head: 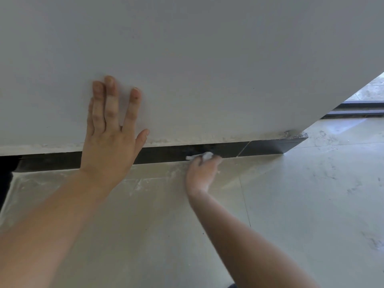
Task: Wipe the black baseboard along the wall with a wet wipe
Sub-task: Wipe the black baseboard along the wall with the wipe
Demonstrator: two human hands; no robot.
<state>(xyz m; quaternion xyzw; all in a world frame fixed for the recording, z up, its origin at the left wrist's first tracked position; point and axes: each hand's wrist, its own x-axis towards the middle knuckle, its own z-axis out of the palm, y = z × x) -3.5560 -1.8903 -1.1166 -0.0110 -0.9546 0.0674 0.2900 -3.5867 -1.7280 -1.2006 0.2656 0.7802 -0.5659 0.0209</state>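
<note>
At baseboard (166,153), R hand (202,173) apparently grips wipe (204,155).

Your floor (291,215) is pale grey-green tile with a dull sheen. A thin grout line (245,202) runs from its far edge toward you, right of the middle. Along that far edge, where the black baseboard (268,147) stands on the tile, you have a band of white dusty smears (137,187), thickest toward the far left. Near the right edge the tile carries faint dark scuff marks (351,191). At the far right corner, past the baseboard's end, a dark door track (357,115) crosses the floor, with lighter mottled tile (372,90) beyond it.
</note>
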